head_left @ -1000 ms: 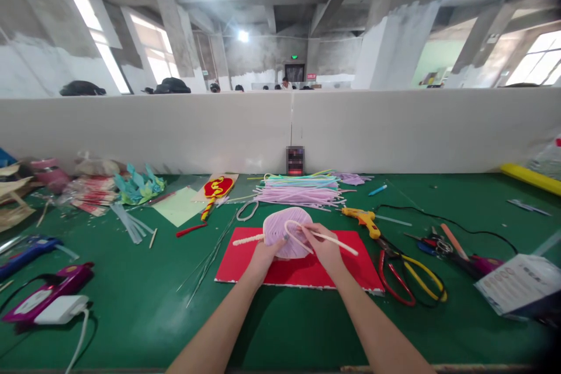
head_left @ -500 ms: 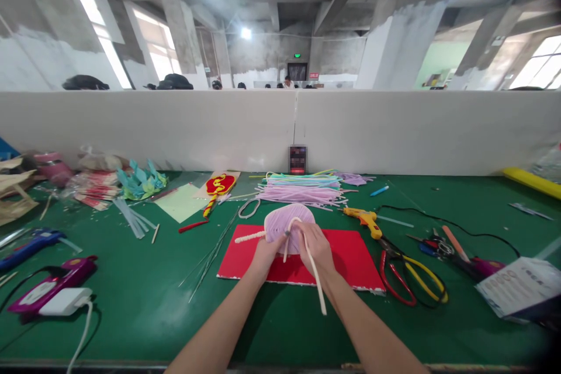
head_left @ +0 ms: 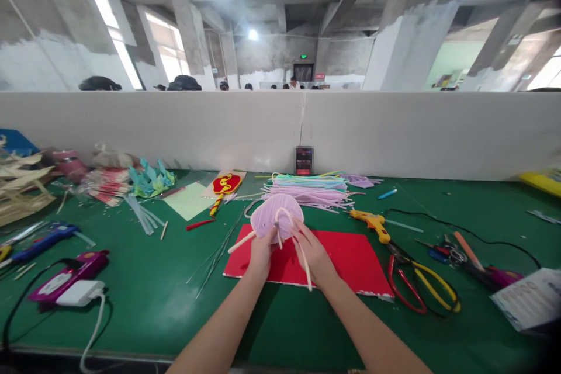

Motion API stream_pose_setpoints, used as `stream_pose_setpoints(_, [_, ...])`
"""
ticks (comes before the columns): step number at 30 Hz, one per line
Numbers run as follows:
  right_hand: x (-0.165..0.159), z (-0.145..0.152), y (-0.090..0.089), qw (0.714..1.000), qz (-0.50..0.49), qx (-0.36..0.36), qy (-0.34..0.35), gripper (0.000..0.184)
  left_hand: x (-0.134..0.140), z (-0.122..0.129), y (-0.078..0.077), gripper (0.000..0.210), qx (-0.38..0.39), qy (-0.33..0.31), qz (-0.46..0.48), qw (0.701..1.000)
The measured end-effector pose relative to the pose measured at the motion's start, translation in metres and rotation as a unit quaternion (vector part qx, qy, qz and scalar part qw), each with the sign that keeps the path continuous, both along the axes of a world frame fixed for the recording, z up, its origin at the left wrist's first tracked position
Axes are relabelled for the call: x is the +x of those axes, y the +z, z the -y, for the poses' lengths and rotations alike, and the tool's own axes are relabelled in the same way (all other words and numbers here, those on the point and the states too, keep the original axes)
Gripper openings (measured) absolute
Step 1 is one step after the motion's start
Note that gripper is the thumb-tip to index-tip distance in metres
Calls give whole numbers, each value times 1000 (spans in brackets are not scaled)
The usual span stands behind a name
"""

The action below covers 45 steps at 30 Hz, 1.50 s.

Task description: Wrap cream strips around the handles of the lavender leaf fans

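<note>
A rounded lilac pipe-cleaner disc (head_left: 267,216) with a pale rim is held up over a red board (head_left: 346,257). My left hand (head_left: 263,251) is closed on its lower edge, the thumb lying on the face. A cream pipe cleaner (head_left: 305,263) loops across the disc, and one end hangs down beside my right hand (head_left: 312,248). The fingers of that hand close on this strand at the disc's right edge. A thicker cream twisted stem (head_left: 241,242) sticks out to the lower left. A small greyish spot (head_left: 276,224) shows near the left thumb.
Lilac and mint pipe cleaners (head_left: 307,193) lie in a bundle behind the disc. To the right are a yellow glue gun (head_left: 372,223), red-and-yellow-handled pliers (head_left: 405,280) and scissors (head_left: 451,254). Thin wires (head_left: 219,254) and a purple power strip (head_left: 65,280) sit left.
The disc has tilted and shifted left and slightly up in my hands. My right fingers have moved from the loop to the disc's right edge. The hanging strand's end is higher.
</note>
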State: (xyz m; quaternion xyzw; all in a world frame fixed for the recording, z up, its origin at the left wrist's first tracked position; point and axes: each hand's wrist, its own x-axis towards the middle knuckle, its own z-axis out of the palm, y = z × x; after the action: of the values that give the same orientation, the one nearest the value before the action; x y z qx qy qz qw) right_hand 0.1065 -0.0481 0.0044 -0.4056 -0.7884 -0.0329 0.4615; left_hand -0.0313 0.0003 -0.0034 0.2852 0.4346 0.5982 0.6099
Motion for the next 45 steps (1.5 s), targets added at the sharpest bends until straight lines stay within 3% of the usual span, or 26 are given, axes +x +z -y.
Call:
stream_pose_setpoints(13, [10, 4, 1, 999, -29, 0, 20, 48, -7, -3, 10, 21, -28, 98, 39, 994])
stream_pose_setpoints(26, [16, 3, 2, 999, -22, 25, 36, 43, -9, -4, 7, 30, 0, 73, 26, 997])
stream_pose_setpoints(33, [11, 4, 3, 998, -2, 11, 62, 32, -4, -2, 12, 29, -10, 60, -78, 995])
stream_pose_setpoints(40, [12, 5, 2, 996, -45, 1, 74, 31, 3, 11, 17, 13, 79, -74, -245, 964])
stream_pose_setpoints(45, [20, 4, 3, 991, -137, 4, 2, 21, 4, 15, 13, 14, 121, -151, -309, 931])
